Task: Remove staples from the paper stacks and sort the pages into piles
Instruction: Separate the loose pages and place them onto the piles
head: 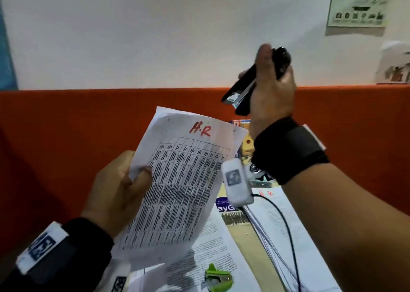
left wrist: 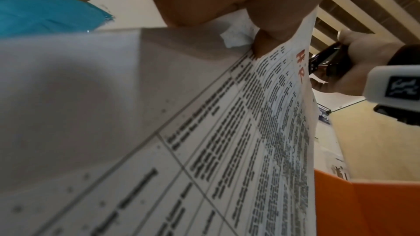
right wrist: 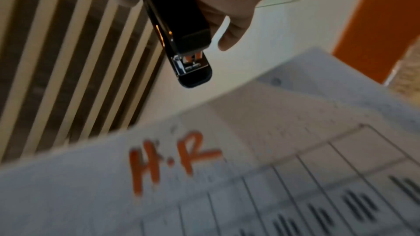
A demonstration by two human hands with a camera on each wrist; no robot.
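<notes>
White, thin printed pages marked "H.R" in red [head: 177, 180] hung at centre frame, pinched by the left hand [head: 117, 192]; flimsy, best held near an edge. Upper right, the right hand [head: 273, 92] gripped a black metal stapler [head: 250, 87].

Even, soft indoor light; no glare. The sheet [head: 177, 180] throws a shadow below the left grip. Wrist views blur badly close in, the head view bends at its edges
</notes>
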